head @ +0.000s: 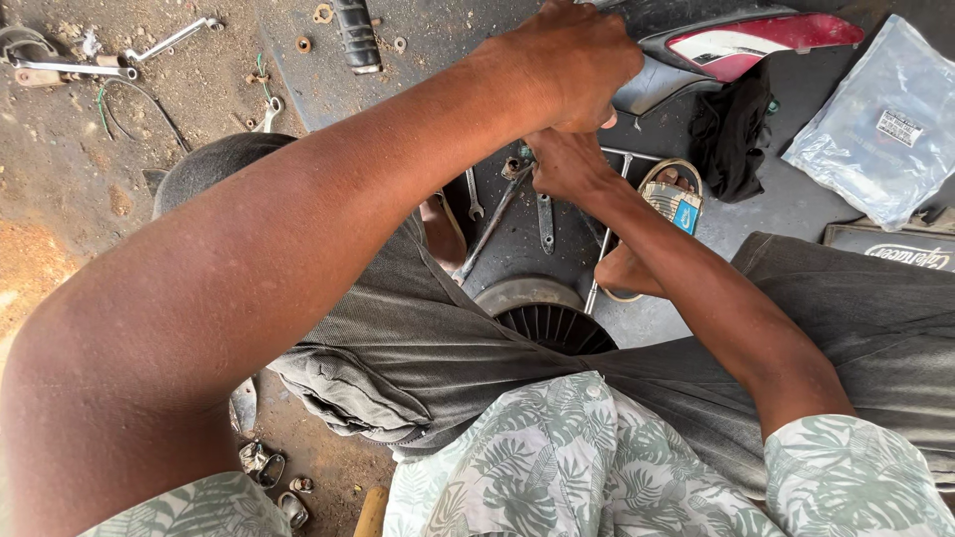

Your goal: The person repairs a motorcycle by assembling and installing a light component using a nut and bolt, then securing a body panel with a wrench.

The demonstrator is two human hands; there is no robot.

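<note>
My left hand (572, 65) reaches across from the lower left and is clamped over the edge of a grey and red motorcycle body panel (736, 45) at the top of the head view. Directly beneath it, my right hand (565, 164) is curled with its fingers tucked under the left hand at the panel's lower edge. Whatever those fingers grip is hidden. A small metal fitting (515, 169) shows just left of my right hand. I sit with grey trousers and a leaf-print shirt.
Spanners (544, 221) lie on the dark mat below my hands, beside a black finned round part (552, 326). My sandalled foot (668, 199), a black cloth (731, 134) and a clear plastic bag (880, 124) are to the right. More wrenches (75, 68) and a black footpeg (356, 35) lie at upper left.
</note>
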